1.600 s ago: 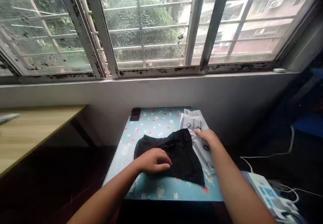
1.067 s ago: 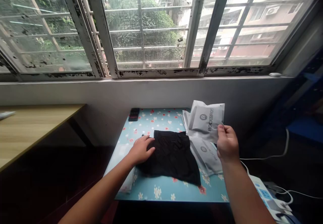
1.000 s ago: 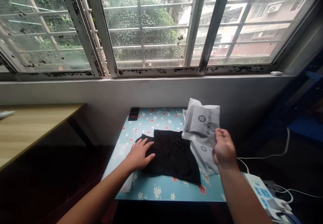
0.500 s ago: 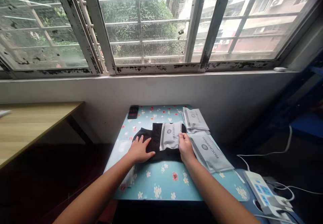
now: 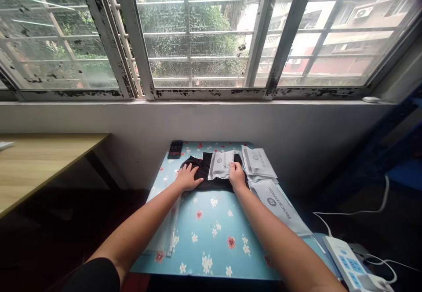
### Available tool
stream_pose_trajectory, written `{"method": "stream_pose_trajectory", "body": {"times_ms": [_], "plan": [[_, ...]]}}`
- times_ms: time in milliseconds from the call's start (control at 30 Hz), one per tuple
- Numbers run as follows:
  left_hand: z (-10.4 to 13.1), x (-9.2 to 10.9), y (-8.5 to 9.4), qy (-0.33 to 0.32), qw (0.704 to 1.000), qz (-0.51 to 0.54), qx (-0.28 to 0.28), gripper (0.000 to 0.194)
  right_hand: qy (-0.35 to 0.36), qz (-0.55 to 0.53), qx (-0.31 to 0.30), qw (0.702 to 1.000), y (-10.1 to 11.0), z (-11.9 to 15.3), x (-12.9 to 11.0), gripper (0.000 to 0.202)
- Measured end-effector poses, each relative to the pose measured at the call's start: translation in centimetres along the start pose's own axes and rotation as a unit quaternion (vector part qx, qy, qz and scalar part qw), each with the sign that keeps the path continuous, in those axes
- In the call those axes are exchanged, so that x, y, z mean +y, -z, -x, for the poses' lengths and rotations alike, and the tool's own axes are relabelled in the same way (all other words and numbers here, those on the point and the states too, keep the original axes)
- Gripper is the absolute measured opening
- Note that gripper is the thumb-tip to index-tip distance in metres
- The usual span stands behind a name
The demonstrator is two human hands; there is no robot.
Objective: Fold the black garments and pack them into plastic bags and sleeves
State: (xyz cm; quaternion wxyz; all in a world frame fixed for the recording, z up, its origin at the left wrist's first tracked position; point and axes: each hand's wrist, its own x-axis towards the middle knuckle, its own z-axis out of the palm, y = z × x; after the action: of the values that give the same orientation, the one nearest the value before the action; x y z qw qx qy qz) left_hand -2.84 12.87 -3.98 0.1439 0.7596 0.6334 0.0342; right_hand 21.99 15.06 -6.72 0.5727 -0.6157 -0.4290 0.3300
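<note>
Black folded fabric (image 5: 211,186) lies toward the far half of the flowered table. On top of it rests a small grey-white printed pouch (image 5: 220,169). My left hand (image 5: 189,178) presses on the fabric's left part, fingers spread. At the pouch's right edge my right hand (image 5: 237,175) is closed, thumb on top, gripping the pouch; whether it also pinches fabric is hidden.
Right of the fabric lie a stack of printed pouches (image 5: 260,162) and a larger printed bag (image 5: 280,206). Clear plastic bags (image 5: 161,230) lie left on the flowered table (image 5: 198,226). A black box (image 5: 175,149) stands far left. A power strip (image 5: 346,261) sits right.
Both hands have moved away from me, toward the table's far edge. The black fabric and the pouch on it have shifted along with them.
</note>
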Motion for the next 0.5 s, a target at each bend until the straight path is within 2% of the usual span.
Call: {"method": "stream_pose_trajectory", "body": {"times_ms": [133,233,367,467,500], "plan": [[1.8,0.7,0.7,-0.013,0.998,0.020,0.056,0.080,0.014,-0.072,0.004,0.997,-0.1,0.8,-1.7,0.037],[4.5,1.3,1.7,-0.102,0.980,0.055,0.161,0.071,0.009,-0.150,-0.019,0.988,0.4,2.7,-3.4,0.045],[9.3,2.5,3.4,-0.265,0.912,0.075,0.303,0.038,-0.030,-0.226,-0.095,0.969,2.2,7.2,-5.5,0.049],[13.3,4.3,4.0,-0.398,0.835,0.081,0.370,0.023,-0.072,-0.249,-0.157,0.953,4.4,11.3,-6.2,0.049],[14.6,5.0,4.1,-0.432,0.812,0.091,0.382,0.022,-0.066,-0.245,-0.157,0.954,5.2,12.6,-6.1,0.046]]}}
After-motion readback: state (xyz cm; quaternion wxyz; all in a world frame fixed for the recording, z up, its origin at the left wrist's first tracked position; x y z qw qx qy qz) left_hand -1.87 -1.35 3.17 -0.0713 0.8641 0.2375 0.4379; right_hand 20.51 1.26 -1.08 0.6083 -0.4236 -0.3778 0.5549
